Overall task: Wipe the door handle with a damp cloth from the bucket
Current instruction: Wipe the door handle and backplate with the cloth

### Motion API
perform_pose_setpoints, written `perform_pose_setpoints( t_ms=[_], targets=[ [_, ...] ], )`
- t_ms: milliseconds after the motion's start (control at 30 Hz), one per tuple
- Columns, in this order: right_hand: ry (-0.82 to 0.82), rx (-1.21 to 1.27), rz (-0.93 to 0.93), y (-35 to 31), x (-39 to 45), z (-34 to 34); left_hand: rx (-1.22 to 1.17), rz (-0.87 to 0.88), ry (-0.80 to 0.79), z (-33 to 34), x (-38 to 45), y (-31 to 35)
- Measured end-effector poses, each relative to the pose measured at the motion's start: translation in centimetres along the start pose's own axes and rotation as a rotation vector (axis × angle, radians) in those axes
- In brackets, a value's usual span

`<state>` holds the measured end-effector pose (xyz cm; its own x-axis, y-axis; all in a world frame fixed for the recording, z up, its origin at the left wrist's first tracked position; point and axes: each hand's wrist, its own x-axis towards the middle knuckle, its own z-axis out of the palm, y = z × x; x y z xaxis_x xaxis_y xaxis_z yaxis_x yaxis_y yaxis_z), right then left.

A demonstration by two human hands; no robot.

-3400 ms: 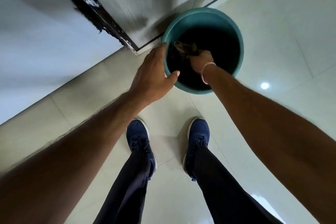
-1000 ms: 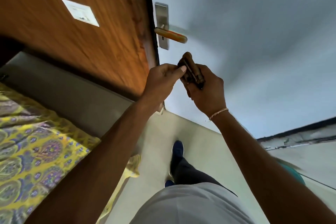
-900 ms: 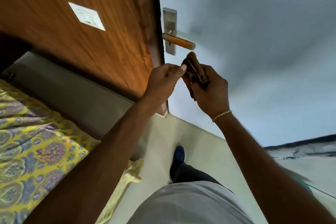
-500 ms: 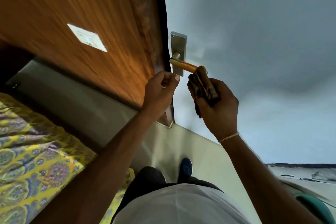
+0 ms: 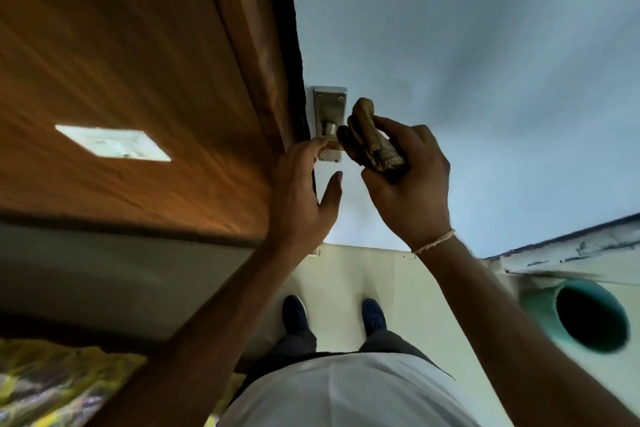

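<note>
The door handle (image 5: 329,144) juts from a steel plate (image 5: 329,104) on the pale blue door; only a short stub of the lever shows. My right hand (image 5: 412,184) is shut on a bunched, brownish damp cloth (image 5: 370,139), which covers the rest of the lever. My left hand (image 5: 299,191) is open with its fingers spread. Its fingertips rest at the lever's base by the door's edge. The teal bucket (image 5: 540,302) sits on the floor at the lower right.
A wooden panel (image 5: 138,62) with a white switch plate (image 5: 112,143) fills the left. A yellow patterned bedcover (image 5: 52,381) lies at the lower left. My two blue shoes (image 5: 294,314) stand on pale floor tiles before the door.
My right hand has lifted the cloth onto the handle lever. My left hand has opened and reached to the lever's base. The view has swung, and the bucket now shows at the right.
</note>
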<state>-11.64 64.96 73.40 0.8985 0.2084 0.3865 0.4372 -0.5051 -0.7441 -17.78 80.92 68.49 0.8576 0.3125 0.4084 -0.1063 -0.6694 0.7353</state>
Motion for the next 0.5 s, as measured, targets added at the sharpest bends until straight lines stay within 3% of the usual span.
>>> perform_pose_setpoints(
  t_ms=[133, 333, 500],
  targets=[
    [0.064, -0.073, -0.020, -2.0, 0.4, 1.4, 0.106, 0.222, 0.071, -2.3, 0.5, -1.1],
    [-0.011, -0.257, -0.067, -1.9, 1.3, 2.4, 0.163, 0.361, 0.257, -4.5, 1.8, -1.7],
    [0.021, -0.401, -0.208, -2.4, 2.2, 2.5, 0.262, 0.421, 0.288, -4.5, 3.1, -3.0]
  ],
)
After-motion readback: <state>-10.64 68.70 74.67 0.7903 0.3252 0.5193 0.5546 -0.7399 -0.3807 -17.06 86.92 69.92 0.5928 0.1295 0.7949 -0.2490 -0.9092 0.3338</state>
